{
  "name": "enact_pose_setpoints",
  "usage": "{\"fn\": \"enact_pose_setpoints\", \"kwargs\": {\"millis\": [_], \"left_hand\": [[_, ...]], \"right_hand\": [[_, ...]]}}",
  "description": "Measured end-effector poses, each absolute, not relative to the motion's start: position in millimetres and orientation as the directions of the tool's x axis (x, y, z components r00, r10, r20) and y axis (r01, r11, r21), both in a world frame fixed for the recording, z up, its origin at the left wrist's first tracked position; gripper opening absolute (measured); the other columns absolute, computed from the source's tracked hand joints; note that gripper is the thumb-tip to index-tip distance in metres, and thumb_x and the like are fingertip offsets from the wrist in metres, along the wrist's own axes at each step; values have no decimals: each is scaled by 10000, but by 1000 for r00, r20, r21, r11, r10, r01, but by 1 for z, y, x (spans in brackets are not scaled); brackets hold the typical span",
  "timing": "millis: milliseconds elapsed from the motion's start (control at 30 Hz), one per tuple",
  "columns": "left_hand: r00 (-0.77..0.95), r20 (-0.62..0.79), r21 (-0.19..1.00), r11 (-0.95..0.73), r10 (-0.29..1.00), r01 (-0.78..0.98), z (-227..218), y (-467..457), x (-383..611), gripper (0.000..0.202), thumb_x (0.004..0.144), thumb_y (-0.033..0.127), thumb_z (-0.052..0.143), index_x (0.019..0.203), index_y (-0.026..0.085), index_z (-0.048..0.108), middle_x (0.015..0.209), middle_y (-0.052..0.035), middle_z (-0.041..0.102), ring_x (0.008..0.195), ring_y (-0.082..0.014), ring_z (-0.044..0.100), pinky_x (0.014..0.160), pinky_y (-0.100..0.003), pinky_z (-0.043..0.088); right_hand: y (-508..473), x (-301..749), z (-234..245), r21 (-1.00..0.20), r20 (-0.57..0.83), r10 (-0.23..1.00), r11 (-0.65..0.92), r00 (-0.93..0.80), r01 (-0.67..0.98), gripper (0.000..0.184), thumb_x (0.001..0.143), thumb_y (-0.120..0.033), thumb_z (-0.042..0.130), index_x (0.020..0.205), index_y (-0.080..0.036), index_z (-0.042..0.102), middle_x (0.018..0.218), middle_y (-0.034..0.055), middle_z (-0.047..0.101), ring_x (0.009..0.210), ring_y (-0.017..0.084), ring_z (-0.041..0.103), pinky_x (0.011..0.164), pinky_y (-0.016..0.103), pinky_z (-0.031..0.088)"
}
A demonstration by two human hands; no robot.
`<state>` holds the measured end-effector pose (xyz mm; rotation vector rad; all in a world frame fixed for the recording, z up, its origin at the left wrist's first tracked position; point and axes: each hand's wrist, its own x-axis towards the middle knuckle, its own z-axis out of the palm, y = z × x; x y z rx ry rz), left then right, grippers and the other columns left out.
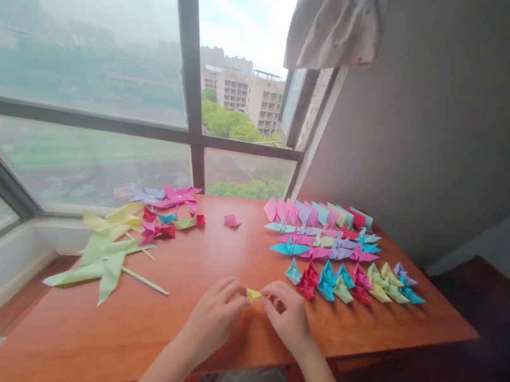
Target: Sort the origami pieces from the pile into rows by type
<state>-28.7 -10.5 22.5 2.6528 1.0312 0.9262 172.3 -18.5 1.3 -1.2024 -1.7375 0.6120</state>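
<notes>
Both hands meet over the near edge of the table [207,254], one at each side of a small piece of yellow folded paper [253,295]; the left hand [220,307] pinches its left end, the fingers drawn narrow on it; the right hand [286,317] grips its right end, fingers likewise closed together; a single pink folded paper piece [232,220] lies alone beyond them, near the window [67,166]; to the left, pinwheels overlap, with a light green pinwheel [107,263] nearest and a magenta pinwheel [180,198] farther back; small red, blue and green folded shapes [148,232] lie beside them; to the right, multicoloured origami stands in rows, with upright folded papers [303,213] at the back, paper cranes [292,248] in the middle and pointed folded pieces [328,281] in front
</notes>
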Motion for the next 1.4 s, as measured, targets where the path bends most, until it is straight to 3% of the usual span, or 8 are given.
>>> {"fn": "enact_pose_setpoints", "kwargs": {"millis": [100,267,433,667,967,1200,1400], "left_hand": [[536,509,386,-735,673,557,22,-11,-30,250,884,52,477,918,229,650,1004,-66,629,1000,-218,583,853,-351,523],[289,529,545,-581,798,605,15,-7,-38,325,892,160,513,1192,242,609,1178,-92,624,1026,-224,628,871,-358,541],[133,363,751,-374,922,544,9,1,-47,210,898,209,486,1035,196,645,959,-64,683,808,-188,669,699,-299,557],[237,307,732,-388,922,561,13,-4,-44,192,884,184,480,977,186,648,896,-54,680,796,-193,655,730,-315,523],[251,307,736,-396,918,550,11,-4,-46,196,889,181,478,999,204,638,923,-50,686,818,-197,654,753,-316,505],[251,308,735,-396,918,550,11,-5,-44,196,871,157,485,979,203,643,913,-50,685,824,-197,651,755,-318,501],[247,311,736,-397,918,549,10,-5,-44,197,874,168,483,986,205,641,917,-58,691,826,-200,655,753,-324,506]], "right_hand": [[-19,172,2,-797,386,916,392,-113,459,102,853,-159,571,842,-206,661,809,17,650,695,125,596,552,208,432],[-20,172,5,-798,390,919,371,-63,474,94,863,-164,561,830,-205,638,812,9,637,697,122,584,570,210,437],[-24,171,5,-743,467,884,389,4,544,94,898,-186,530,844,-199,605,804,15,615,680,122,571,575,215,448],[-57,197,4,-511,593,804,420,-46,750,116,938,-158,482,907,-208,583,825,29,612,745,139,602,680,243,473],[-76,235,-5,-257,643,765,263,-39,930,141,953,-207,495,957,-207,636,890,51,678,791,163,662,753,267,473],[-74,228,-16,-178,658,752,130,20,975,167,963,-255,492,936,-205,649,839,26,672,699,143,642,665,255,430],[-73,231,-12,-166,688,725,163,-4,973,197,960,-284,481,972,-200,658,841,45,677,687,149,640,647,248,439]]}}
